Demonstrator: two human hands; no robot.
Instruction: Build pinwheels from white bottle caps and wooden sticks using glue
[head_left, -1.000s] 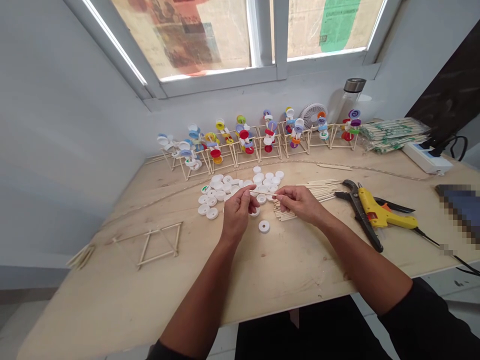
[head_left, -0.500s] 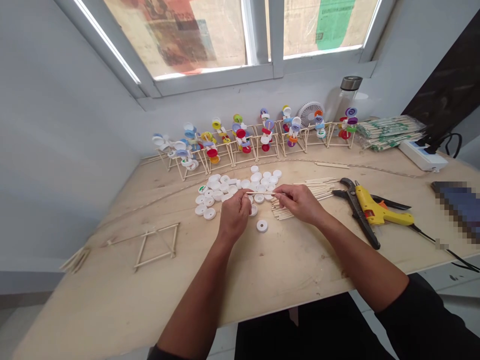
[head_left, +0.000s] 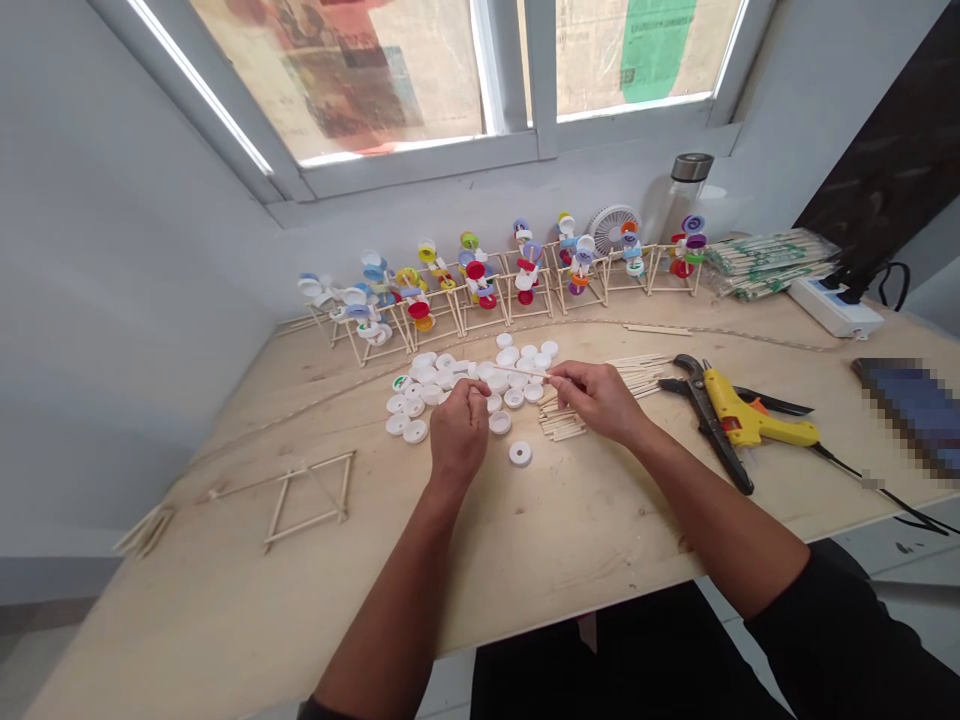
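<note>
Wooden stick (head_left: 521,372) clamped at one end between the thumb and fingertips of the right hand (head_left: 596,400); its free tip points left, just beside the left hand (head_left: 460,425), whose fingers curl together over the white plastic bottle caps (head_left: 439,378), hiding whatever they may hold; the caps lie in a loose cluster mid-counter (head_left: 225,590); a lone white cap with a central hole (head_left: 520,453) sits nearer the front edge; loose wooden sticks (head_left: 564,422) lie just under the right hand, with black-handled pliers (head_left: 709,425) and a yellow glue gun (head_left: 750,420) further right; a square stick frame (head_left: 307,500) lies towards the left edge; along the back edge stand stick stands hung with coloured caps (head_left: 480,285), a small white fan (head_left: 613,228) behind them; bundled sticks in plastic wrap (head_left: 769,262) and a white power strip (head_left: 834,308) occupy the back right corner.
</note>
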